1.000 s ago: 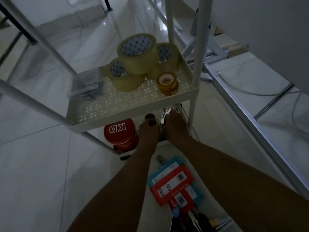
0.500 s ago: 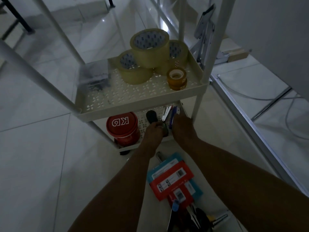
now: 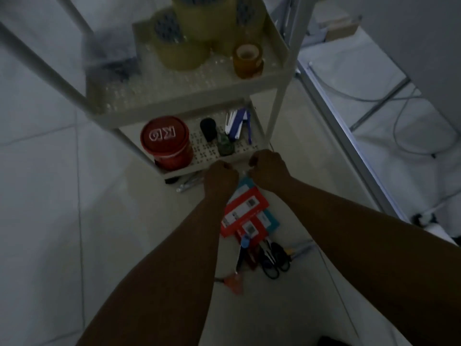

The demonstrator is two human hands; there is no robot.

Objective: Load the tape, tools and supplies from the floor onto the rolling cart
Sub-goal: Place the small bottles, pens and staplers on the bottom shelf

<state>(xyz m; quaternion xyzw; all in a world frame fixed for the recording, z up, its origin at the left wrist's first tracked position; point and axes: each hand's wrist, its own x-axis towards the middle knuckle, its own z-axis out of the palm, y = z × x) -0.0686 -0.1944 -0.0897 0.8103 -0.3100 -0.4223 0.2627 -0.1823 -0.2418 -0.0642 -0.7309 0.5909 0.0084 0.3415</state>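
Note:
The white rolling cart (image 3: pixel 189 101) stands ahead of me. Its upper shelf holds large tan tape rolls (image 3: pixel 179 46) and a small amber roll (image 3: pixel 247 59). On the lower shelf (image 3: pixel 259 132) sit a red tin (image 3: pixel 164 142), a black cylinder (image 3: pixel 208 128), a small dark bottle (image 3: pixel 225 146) and a blue-white stapler (image 3: pixel 235 127). My left hand (image 3: pixel 220 176) and my right hand (image 3: pixel 268 168) hover at that shelf's front edge, fingers curled, nothing visible in them. On the floor below lie red and teal packs (image 3: pixel 245 213), black scissors (image 3: pixel 273 258) and a small red item (image 3: pixel 233 282).
A blurred clear box (image 3: pixel 109 56) sits at the upper shelf's left end. A metal floor rail (image 3: pixel 349 146) runs along the right, with cables (image 3: pixel 411 126) behind it and a wall (image 3: pixel 411 33) beyond. Pale floor tiles (image 3: pixel 50 221) spread to the left.
Both hands have pulled back out of the lower shelf to its front edge, leaving the bottle and stapler there. The view has dropped lower and nearer to the cart.

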